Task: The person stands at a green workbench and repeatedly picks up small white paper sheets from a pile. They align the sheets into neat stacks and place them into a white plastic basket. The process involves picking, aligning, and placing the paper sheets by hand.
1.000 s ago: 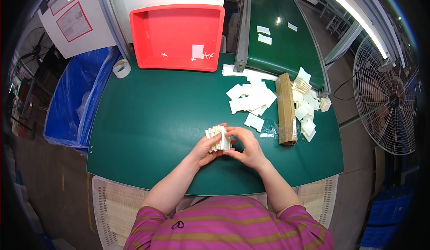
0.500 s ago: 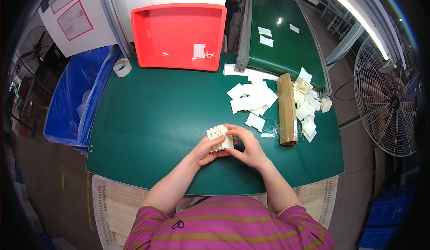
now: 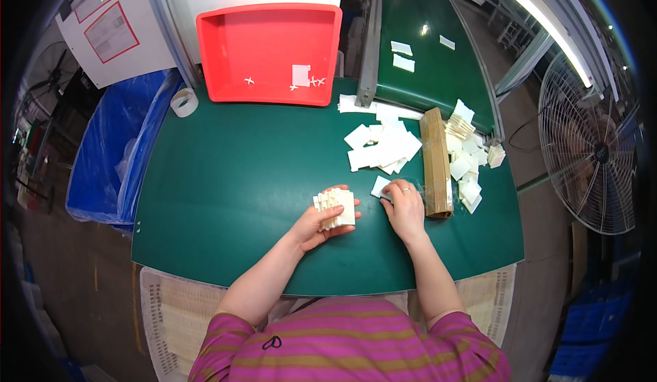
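Observation:
My left hand [image 3: 319,227] is closed around a stack of cream-white flat plastic pieces [image 3: 341,207], with the thumb across the front and the fingers behind. A short way to the right, my right hand [image 3: 405,211] has its fingers curled at the edge of a single white plastic piece [image 3: 379,187] on the green table; the fingertips partly cover it. Beyond that hand lies a loose pile of the same flat pieces [image 3: 390,146]. A brown cardboard strip [image 3: 436,166] stands just right of the right hand, with clear tape at its near end.
More white pieces [image 3: 465,166] lie right of the cardboard. A red bin [image 3: 269,98] with small white bits stands at the back of the table [image 3: 226,177], beside a tape roll [image 3: 184,102]. A green conveyor [image 3: 438,74] carries several pieces. A blue lined bin [image 3: 102,156] stands left; a fan [image 3: 601,153], right.
My right hand has left the stack and moved right to the single piece, which sits slightly turned. My left hand keeps the stack, almost in the same place.

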`<state>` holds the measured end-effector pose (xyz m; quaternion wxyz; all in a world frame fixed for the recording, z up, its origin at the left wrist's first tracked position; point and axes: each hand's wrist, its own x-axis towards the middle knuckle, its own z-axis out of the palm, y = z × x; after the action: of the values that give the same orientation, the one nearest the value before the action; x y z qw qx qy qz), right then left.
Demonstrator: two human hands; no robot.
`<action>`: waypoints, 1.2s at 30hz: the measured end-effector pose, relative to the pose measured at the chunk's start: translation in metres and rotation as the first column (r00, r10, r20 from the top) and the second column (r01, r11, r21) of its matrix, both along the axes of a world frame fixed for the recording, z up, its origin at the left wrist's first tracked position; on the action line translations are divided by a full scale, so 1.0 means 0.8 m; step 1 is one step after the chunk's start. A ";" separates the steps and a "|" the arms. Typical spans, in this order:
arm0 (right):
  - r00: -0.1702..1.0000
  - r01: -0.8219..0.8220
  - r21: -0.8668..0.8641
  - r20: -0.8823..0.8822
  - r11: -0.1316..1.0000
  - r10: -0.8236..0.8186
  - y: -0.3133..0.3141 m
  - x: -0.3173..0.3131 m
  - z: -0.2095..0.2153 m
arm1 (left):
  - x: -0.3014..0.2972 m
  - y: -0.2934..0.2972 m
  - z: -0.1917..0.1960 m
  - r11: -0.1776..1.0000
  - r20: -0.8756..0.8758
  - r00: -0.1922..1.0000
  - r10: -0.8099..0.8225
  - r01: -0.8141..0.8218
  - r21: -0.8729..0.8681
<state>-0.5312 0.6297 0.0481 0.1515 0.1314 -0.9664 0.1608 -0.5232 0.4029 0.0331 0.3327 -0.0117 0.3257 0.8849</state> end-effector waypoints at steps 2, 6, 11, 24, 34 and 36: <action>0.996 0.041 -0.024 -0.080 0.999 -0.043 -0.002 0.002 0.001 | 0.000 0.000 0.002 1.000 0.004 1.000 0.012 -0.012 -0.010; 0.993 0.053 -0.037 -0.100 0.998 -0.056 0.007 -0.006 -0.002 | 0.000 0.000 0.002 1.000 0.003 1.000 0.015 -0.015 -0.018; 0.994 0.075 -0.035 -0.073 0.997 -0.077 0.018 -0.018 -0.015 | 0.000 0.001 0.003 1.000 0.003 1.000 0.014 -0.014 -0.012; 0.985 -0.098 -0.486 0.075 0.869 0.153 -0.003 -0.018 0.057 | 0.000 -0.001 0.001 1.000 0.002 1.000 -0.014 0.014 0.005; 0.882 -0.468 -0.417 -0.158 0.780 0.444 -0.074 -0.021 0.052 | 0.002 -0.005 -0.015 0.998 0.091 0.994 -0.064 0.063 0.009; 0.917 -0.399 -0.397 -0.157 0.827 0.367 -0.058 -0.051 0.041 | -0.002 -0.004 -0.010 0.996 0.022 0.998 -0.050 0.048 0.077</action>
<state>-0.5717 0.5835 0.0811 0.1764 0.2925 -0.8563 0.3875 -0.5245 0.3998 0.0250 0.3585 -0.0015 0.2876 0.8881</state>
